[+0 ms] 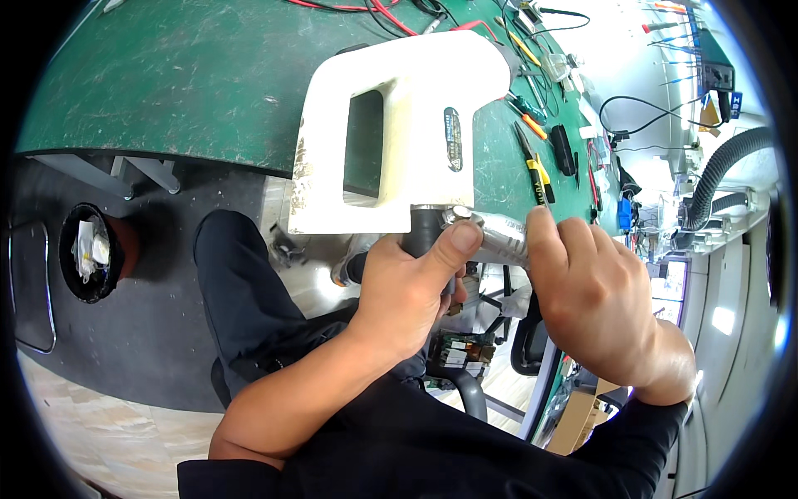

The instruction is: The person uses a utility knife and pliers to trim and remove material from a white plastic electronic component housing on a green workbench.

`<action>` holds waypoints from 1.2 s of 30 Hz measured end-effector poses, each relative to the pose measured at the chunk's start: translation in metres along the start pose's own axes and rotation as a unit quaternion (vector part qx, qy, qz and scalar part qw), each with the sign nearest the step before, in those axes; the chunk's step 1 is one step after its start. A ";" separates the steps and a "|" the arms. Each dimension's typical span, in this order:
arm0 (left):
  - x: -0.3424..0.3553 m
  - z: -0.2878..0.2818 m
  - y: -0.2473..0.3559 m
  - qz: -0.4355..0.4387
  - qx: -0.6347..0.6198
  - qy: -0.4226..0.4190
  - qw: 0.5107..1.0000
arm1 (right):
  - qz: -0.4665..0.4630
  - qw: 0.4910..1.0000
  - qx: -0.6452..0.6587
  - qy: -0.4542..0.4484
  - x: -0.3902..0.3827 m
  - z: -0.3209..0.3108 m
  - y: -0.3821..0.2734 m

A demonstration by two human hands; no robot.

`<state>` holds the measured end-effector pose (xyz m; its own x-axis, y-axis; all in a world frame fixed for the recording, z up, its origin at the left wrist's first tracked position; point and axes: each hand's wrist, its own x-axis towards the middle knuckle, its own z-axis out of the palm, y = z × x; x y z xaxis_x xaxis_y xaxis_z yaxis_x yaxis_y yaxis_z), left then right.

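A worn, cream-white housing with a looped handle lies on the green bench top, its near end jutting past the edge. From that end a dark cylindrical stem sticks out toward me. My left hand is closed around this stem, thumb lying on top by a silver wrench head. The silver wrench reaches across to the right with its head against the stem, just below the housing. Around the wrench's other end, my right hand is wrapped in a fist. Its handle is mostly hidden by the fingers.
Pliers with yellow-black handles, an orange-tipped screwdriver and a black case lie right of the housing. Red and black cables cross the far bench. A bin stands on the floor at left; a corrugated hose hangs at right.
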<state>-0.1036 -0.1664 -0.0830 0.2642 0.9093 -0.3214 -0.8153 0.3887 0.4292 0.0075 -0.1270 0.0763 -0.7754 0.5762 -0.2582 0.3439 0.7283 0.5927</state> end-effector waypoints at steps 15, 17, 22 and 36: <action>-0.001 0.003 0.005 -0.014 0.028 0.025 0.999 | 0.006 1.000 -0.003 0.030 -0.010 0.015 -0.005; -0.002 0.004 0.006 -0.011 0.024 0.027 0.999 | 0.014 0.999 0.004 0.048 -0.011 0.020 -0.006; -0.002 0.005 0.011 -0.012 0.013 0.028 0.999 | 0.024 0.991 0.128 -0.003 -0.010 0.026 0.004; 0.002 -0.001 0.019 -0.025 0.038 -0.007 0.999 | 0.117 0.931 0.337 0.076 -0.024 0.020 0.032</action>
<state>-0.1197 -0.1575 -0.0760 0.3116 0.8902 -0.3323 -0.7596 0.4435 0.4758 0.0478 -0.1102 0.0862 -0.6859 0.7266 -0.0398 0.7274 0.6862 -0.0066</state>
